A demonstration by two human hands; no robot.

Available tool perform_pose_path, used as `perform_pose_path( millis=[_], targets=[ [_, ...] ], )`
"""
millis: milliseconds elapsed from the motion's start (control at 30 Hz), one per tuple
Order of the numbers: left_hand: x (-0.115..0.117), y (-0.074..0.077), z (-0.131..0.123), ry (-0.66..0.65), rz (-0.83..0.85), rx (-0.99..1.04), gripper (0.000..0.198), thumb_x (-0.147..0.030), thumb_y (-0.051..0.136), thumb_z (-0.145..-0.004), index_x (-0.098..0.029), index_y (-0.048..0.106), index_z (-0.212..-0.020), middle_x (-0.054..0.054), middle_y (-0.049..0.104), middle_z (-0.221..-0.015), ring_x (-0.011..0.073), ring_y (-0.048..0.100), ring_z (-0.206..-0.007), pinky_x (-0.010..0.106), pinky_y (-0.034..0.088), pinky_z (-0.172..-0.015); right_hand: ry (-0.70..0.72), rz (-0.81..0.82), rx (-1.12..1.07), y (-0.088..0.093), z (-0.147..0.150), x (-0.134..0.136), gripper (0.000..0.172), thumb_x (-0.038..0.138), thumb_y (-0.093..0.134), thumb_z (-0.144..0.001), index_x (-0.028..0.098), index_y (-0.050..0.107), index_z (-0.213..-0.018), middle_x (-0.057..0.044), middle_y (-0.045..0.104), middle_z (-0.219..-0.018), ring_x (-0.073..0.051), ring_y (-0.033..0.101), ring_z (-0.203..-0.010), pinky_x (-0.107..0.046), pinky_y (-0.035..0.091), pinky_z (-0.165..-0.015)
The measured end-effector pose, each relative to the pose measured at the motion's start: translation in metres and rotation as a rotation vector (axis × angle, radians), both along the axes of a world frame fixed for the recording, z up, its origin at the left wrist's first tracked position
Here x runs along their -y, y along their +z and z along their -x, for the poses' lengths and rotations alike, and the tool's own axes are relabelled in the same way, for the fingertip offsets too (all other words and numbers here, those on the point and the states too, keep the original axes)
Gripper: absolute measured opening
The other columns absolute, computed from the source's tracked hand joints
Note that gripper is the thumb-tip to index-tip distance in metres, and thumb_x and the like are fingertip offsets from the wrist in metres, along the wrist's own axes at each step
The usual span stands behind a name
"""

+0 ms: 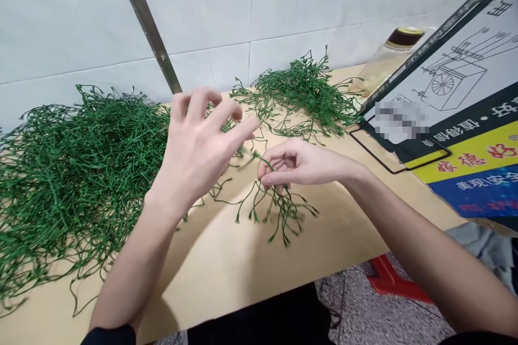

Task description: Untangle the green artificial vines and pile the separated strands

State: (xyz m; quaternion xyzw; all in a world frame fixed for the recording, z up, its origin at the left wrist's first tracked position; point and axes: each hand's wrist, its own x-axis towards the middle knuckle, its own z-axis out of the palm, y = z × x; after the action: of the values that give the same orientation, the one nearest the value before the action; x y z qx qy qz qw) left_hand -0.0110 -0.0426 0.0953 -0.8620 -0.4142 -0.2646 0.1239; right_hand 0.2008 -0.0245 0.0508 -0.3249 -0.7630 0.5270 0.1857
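Thin green artificial stems with small forked tips [285, 210] hang from my right hand [297, 164], which pinches them between thumb and fingers above the table. My left hand [202, 137] is raised to the left of it, fingers spread and curved, with nothing seen in its grasp. Its fingertips are slightly blurred. A large tangled heap of the same green stems [81, 183] covers the left of the table, partly behind my left hand and forearm. Behind my right hand lies a smaller pile of green stems [299, 94].
The pale table [218, 285] meets a tiled wall. A metal strip [156, 40] leans up near the wall. At the right stand a printed box [457, 97], a black wire frame [399, 170] and a clear jar with a dark lid [382, 67]. Something red [399, 280] is below the table edge.
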Motion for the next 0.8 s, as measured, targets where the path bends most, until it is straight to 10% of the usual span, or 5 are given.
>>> perform_pose_path(
  millis=[167, 367, 567, 800],
  targets=[
    [-0.003, -0.007, -0.008, 0.123, -0.063, 0.313, 0.021, -0.039, 0.057, -0.093, -0.024, 0.068, -0.102, 0.007, 0.067, -0.103, 0.0282, 0.056, -0.111, 0.046, 0.040, -0.100, -0.179, 0.289, -0.214, -0.022, -0.003, 0.017, 0.018, 0.032, 0.076, -0.078, 0.020, 0.064, -0.085, 0.000, 0.069, -0.066, -0.012, 0.064, -0.054, -0.026, 0.052, -0.050],
    [-0.019, -0.035, -0.010, 0.025, 0.602, 0.185, 0.048, -0.046, 0.043, -0.097, -0.015, 0.062, -0.065, -0.001, 0.049, -0.053, 0.0105, 0.042, -0.053, 0.026, 0.035, -0.059, -0.377, 0.386, -0.274, -0.061, -0.010, 0.013, 0.039, 0.054, 0.073, -0.078, 0.018, 0.059, -0.079, -0.006, 0.071, -0.079, -0.017, 0.071, -0.063, -0.027, 0.057, -0.050],
    [-0.030, -0.097, -0.026, -0.151, 1.134, 0.548, 0.034, -0.044, 0.059, -0.086, -0.013, 0.071, -0.090, 0.001, 0.063, -0.067, 0.0093, 0.048, -0.055, 0.022, 0.035, -0.054, -0.436, 0.290, -0.325, -0.083, -0.006, -0.011, 0.040, 0.055, 0.073, -0.077, 0.016, 0.063, -0.077, 0.001, 0.059, -0.068, -0.009, 0.055, -0.051, -0.025, 0.047, -0.047],
    [-0.026, -0.129, -0.038, -0.039, 1.115, 1.142, 0.033, -0.043, 0.078, -0.069, -0.012, 0.068, -0.079, 0.004, 0.069, -0.071, 0.0124, 0.062, -0.066, 0.026, 0.051, -0.068, -0.469, 0.406, -0.500, -0.097, 0.007, -0.037, 0.040, 0.050, 0.080, -0.068, 0.016, 0.061, -0.064, 0.001, 0.058, -0.061, -0.010, 0.051, -0.053, -0.025, 0.040, -0.050]
  ],
)
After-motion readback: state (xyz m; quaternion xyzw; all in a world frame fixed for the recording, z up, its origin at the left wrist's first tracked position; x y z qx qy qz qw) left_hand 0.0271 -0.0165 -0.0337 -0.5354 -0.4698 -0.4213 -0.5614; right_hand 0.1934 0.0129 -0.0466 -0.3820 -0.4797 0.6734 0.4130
